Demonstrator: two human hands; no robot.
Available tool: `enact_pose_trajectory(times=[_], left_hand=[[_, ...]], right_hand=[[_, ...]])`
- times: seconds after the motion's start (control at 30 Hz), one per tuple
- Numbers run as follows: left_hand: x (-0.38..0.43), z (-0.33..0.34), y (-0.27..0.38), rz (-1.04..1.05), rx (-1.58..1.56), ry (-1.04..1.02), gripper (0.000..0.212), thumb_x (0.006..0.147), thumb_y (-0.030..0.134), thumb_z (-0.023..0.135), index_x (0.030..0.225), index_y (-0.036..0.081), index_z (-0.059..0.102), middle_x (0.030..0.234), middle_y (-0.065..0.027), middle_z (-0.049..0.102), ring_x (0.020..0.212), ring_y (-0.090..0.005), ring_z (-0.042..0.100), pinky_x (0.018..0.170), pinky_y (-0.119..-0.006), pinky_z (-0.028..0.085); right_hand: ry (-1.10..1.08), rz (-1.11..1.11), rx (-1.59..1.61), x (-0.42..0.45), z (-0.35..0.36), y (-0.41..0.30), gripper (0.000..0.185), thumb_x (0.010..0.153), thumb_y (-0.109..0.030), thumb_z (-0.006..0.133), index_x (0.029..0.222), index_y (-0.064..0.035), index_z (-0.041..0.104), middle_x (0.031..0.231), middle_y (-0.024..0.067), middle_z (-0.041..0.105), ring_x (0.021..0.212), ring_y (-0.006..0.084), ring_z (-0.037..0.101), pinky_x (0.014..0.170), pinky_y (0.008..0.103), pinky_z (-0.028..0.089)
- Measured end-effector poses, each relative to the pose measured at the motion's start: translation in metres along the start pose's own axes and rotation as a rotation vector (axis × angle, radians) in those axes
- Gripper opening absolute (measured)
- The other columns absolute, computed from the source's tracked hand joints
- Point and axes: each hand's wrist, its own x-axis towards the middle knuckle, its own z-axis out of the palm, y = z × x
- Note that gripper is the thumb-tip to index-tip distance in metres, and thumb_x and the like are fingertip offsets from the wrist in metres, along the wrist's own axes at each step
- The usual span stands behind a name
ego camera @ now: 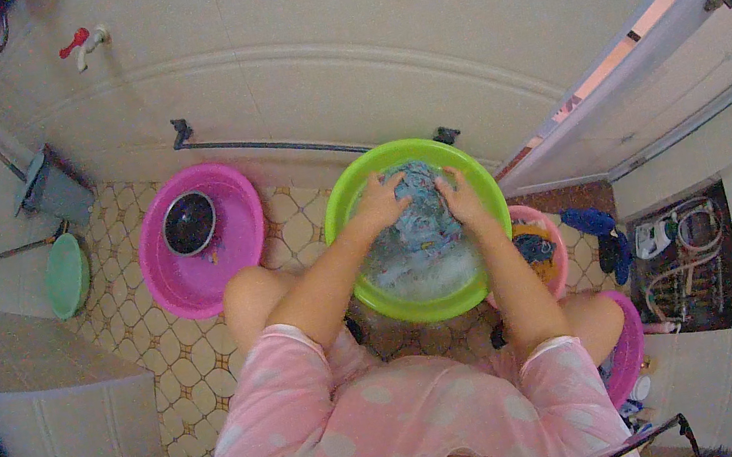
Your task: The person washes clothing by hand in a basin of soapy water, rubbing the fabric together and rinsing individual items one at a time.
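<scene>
A lime-green plastic basin [439,309] stands on the floor between my knees. It holds cloudy, sudsy water [421,277] and a bunched wet blue-grey patterned cloth [422,208]. My left hand [382,202] touches the cloth's left side with its fingers spread. On the opposite side, my right hand [461,198] lies against the cloth, fingers apart. The cloth's lower part is under the water and hard to make out.
Left of me stands a pink basin [246,248] with a dark-looking bowl [189,223] inside. A coral basin [556,255] of clothes sits close on the right, before blue slippers [586,220]. A low rail [279,143] runs along the wall, below a red-handled tap [81,47].
</scene>
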Motion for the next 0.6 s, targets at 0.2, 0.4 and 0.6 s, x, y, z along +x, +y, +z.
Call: enact_pose_trajectory(times=[0.2, 0.4, 0.6], left_hand=[[0.002, 0.027, -0.012, -0.064, 0.032, -0.029, 0.050, 0.070, 0.021, 0.058, 0.117, 0.017, 0.043, 0.118, -0.0212, 0.038, 0.105, -0.0357, 0.041, 0.088, -0.042, 0.035], [0.005, 0.046, -0.019, -0.332, -0.994, -0.061, 0.040, 0.072, 0.018, 0.053, 0.111, 0.012, 0.048, 0.104, -0.0141, 0.051, 0.092, -0.0267, 0.051, 0.079, -0.039, 0.042], [0.021, 0.056, 0.003, -0.568, -1.674, -0.141, 0.039, 0.077, 0.029, 0.052, 0.109, 0.007, 0.047, 0.095, -0.0116, 0.053, 0.084, -0.0234, 0.053, 0.072, -0.040, 0.043]], right_hand=[[-0.288, 0.024, -0.273, 0.006, 0.035, 0.028, 0.048, 0.072, -0.028, 0.056, 0.109, 0.0010, 0.046, 0.103, 0.0231, 0.051, 0.094, 0.0331, 0.050, 0.081, 0.0359, 0.038], [0.058, 0.019, -0.089, -0.006, 0.050, 0.010, 0.052, 0.072, -0.019, 0.055, 0.118, -0.0013, 0.038, 0.111, 0.0210, 0.047, 0.098, 0.0329, 0.049, 0.084, 0.0382, 0.038], [0.071, 0.238, 0.691, -0.037, 0.051, -0.015, 0.048, 0.074, -0.020, 0.056, 0.115, -0.0019, 0.038, 0.104, 0.0188, 0.050, 0.087, 0.0261, 0.051, 0.076, 0.0341, 0.041]])
